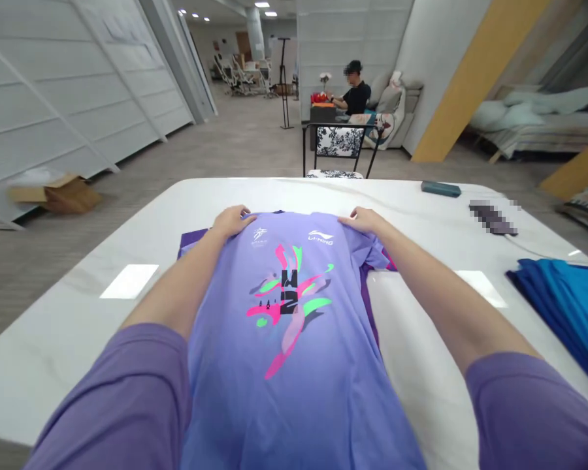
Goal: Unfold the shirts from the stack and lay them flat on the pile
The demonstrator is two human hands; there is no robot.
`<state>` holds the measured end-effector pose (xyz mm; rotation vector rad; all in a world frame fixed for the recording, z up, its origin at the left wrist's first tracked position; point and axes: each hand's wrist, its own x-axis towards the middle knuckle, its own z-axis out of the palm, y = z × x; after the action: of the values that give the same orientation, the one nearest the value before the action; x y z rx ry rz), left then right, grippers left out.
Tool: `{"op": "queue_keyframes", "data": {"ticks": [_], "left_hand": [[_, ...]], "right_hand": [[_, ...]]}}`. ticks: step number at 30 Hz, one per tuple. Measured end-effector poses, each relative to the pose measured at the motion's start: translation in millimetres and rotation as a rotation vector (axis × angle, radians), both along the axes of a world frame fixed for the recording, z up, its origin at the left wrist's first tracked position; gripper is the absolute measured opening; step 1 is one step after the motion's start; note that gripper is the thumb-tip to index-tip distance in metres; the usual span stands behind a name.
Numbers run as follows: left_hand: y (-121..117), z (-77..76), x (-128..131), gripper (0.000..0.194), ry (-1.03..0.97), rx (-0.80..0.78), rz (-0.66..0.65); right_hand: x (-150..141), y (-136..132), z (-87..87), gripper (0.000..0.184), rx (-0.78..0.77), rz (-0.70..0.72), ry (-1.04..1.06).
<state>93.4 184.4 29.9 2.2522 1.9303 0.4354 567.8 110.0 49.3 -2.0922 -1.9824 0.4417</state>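
Note:
A light purple T-shirt (225, 365) with a bright pink, green and black print lies front up along the white table, its neck end at the far side. My left hand (232, 220) is closed on its left shoulder, thumb and fingers pinching the cloth. At the opposite shoulder, my right hand (366, 220) pinches the fabric in the same way. Darker purple cloth (369, 307) shows beneath the shirt along its right side and by the left sleeve. The near end of the shirt runs out of view at the bottom.
Folded blue clothes (568, 300) lie at the table's right edge. A dark case (441, 188) and a blurred phone-like object with a cable are at the far right. Beyond the white table (421, 326) stand a chair (340, 142) and a seated person (357, 91). A cardboard box (66, 194) sits on the floor, left.

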Motion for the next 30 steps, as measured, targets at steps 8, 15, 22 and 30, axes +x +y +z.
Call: {"op": "queue_keyframes", "data": {"ticks": [8,15,22,30], "left_hand": [[-49,-49.9,-105,0.072,0.101,0.051,0.168],[-68,-48.8,-135,0.044,0.041,0.008,0.142],[-49,-26.4,-99,0.035,0.020,0.075,0.302],[-61,-6.0,-52,0.048,0.015,0.211,0.290]], "right_hand": [[71,-46,-34.4,0.045,-0.055,0.061,0.000],[85,-57,-37.3,0.041,-0.099,-0.021,0.005],[96,-37,-19.3,0.033,-0.021,-0.105,-0.023],[82,-59,-18.9,0.076,0.176,-0.177,-0.116]]}}
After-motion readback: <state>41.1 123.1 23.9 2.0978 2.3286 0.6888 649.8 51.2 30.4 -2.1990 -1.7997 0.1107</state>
